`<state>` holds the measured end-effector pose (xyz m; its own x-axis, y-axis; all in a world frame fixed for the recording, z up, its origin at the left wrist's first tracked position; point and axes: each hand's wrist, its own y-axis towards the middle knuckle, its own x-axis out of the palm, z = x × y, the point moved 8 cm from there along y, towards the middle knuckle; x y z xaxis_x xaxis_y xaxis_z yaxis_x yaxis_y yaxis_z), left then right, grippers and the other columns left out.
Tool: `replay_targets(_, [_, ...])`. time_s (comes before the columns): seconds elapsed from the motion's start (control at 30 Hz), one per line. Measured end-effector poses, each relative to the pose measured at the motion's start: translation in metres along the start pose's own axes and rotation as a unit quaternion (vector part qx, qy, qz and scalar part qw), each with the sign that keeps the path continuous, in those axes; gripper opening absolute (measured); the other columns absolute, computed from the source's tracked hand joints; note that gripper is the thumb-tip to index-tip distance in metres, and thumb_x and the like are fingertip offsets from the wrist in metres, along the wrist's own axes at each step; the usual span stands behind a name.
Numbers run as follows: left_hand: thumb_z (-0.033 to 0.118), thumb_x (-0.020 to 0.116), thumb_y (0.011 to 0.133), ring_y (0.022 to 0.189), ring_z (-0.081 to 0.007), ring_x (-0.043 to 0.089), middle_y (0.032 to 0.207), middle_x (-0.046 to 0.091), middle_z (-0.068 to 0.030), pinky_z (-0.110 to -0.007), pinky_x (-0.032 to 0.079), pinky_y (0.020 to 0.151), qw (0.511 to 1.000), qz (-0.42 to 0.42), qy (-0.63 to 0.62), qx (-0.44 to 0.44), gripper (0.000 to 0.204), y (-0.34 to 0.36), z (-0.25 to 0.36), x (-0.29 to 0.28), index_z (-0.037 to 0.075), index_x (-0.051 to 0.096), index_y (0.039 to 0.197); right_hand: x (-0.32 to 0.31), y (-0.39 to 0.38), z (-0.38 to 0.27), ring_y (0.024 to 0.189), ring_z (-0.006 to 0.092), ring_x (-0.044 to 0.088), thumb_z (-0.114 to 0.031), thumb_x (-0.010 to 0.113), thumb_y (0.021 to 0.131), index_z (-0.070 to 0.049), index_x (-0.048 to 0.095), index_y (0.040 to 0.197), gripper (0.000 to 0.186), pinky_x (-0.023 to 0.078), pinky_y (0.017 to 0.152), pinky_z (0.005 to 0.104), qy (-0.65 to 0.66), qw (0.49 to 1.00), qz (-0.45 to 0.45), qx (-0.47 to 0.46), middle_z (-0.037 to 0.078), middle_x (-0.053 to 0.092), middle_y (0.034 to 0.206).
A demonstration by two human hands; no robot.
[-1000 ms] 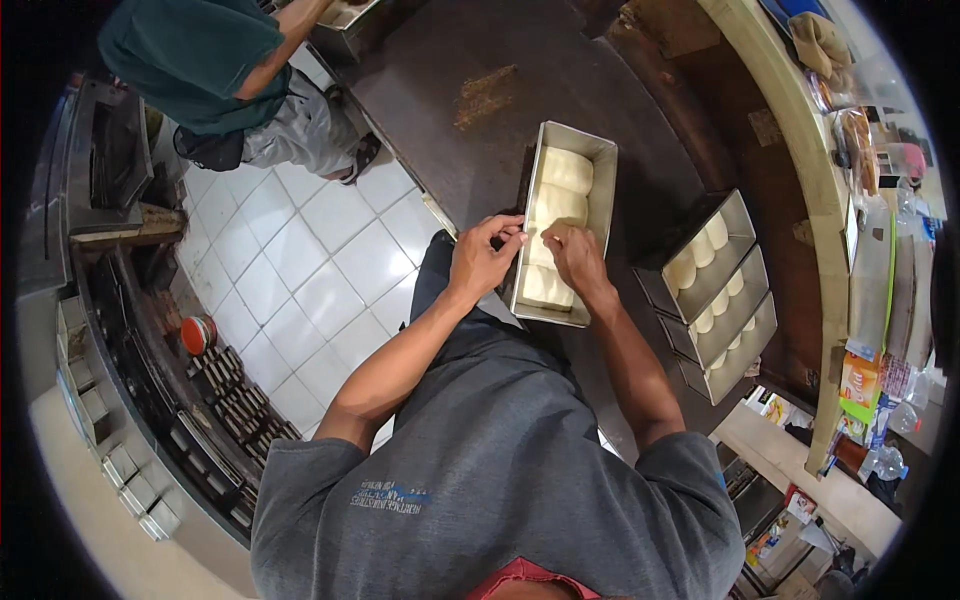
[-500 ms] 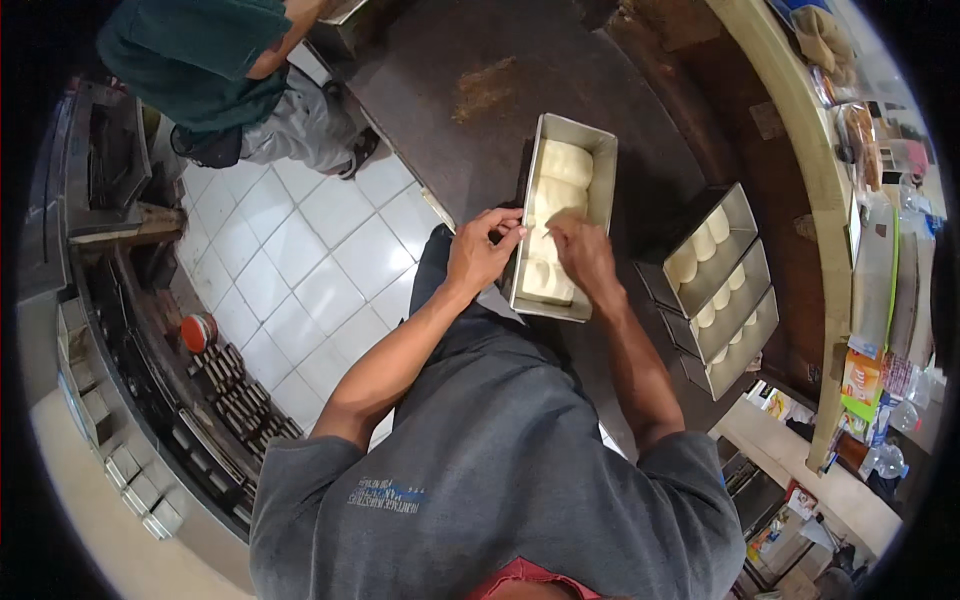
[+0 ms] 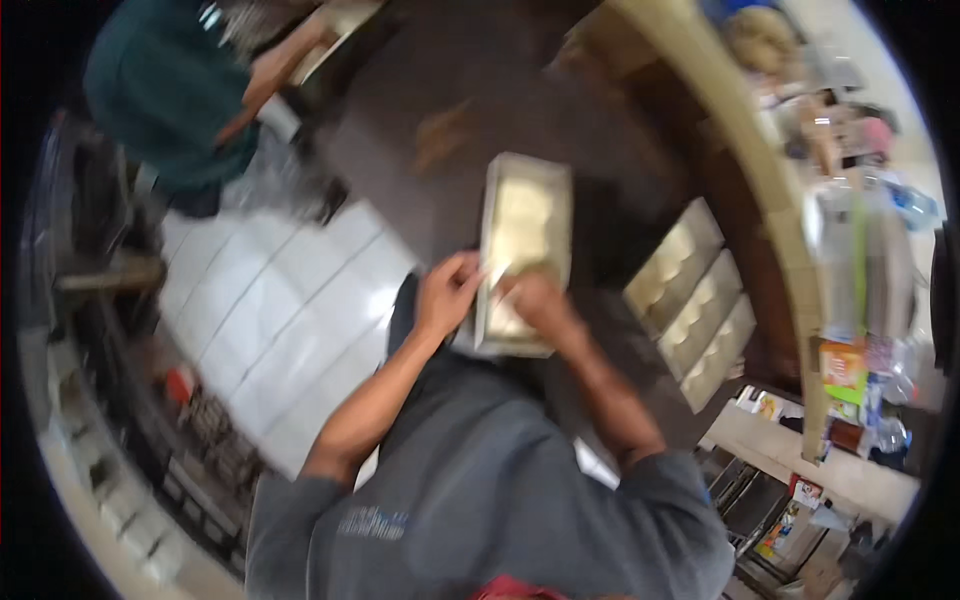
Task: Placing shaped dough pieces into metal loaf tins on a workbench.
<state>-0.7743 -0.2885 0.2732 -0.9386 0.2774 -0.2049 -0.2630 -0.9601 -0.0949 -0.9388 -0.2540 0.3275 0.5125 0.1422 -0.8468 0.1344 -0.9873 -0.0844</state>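
Observation:
A long metal loaf pan (image 3: 567, 205) stands in front of me on the dark table, with several pale, smooth dough pieces (image 3: 523, 215) in a row inside it. At the pan's left rim, my left hand (image 3: 445, 297) has its thumb and fingers bent together on the edge. My right hand (image 3: 540, 298) reaches over the pan, its fingers curled down onto the dough near the close end. Motion blur and the hand itself hide what is between those fingertips.
Several loaf pans (image 3: 712, 290) with dough stand side by side on the table (image 3: 400, 190) to the right. A wooden ledge (image 3: 775, 190) carries packages and bottles. At far left, a person in a dark green shirt (image 3: 160, 100) handles a pan (image 3: 340, 35). White floor tiles (image 3: 270, 290) show below.
The view has shifted and blurred, so the pan and both hands appear lower and further left. Both hands stay at the pan. The other person's arm now reaches to a pan.

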Motion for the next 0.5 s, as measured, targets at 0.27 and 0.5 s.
replay_targets(0.27, [0.005,0.073,0.088,0.073,-0.0127,0.061,0.086,0.072,-0.0030,-0.026,0.051,0.070,0.999,0.006,-0.031,0.003,0.026,-0.001,-0.005,0.002,0.000,0.075,0.114,-0.072,0.003,0.009,0.068,0.0250,0.064,-0.004,0.074,0.085,-0.010,0.076,0.098,0.015,0.051,0.064,0.0366,0.064,0.988,0.139,-0.032,0.008,0.073,0.088])
replay_targets(0.5, [0.004,0.073,0.089,0.072,-0.0129,0.061,0.085,0.072,-0.0037,-0.025,0.050,0.070,0.998,-0.001,-0.062,0.006,0.027,0.005,-0.018,0.006,-0.002,0.074,0.115,-0.338,-0.058,-0.019,0.078,0.0181,0.064,0.002,0.075,0.083,-0.009,0.075,0.091,0.013,0.053,0.078,0.0312,-0.107,0.789,0.606,-0.004,0.003,0.074,0.090])
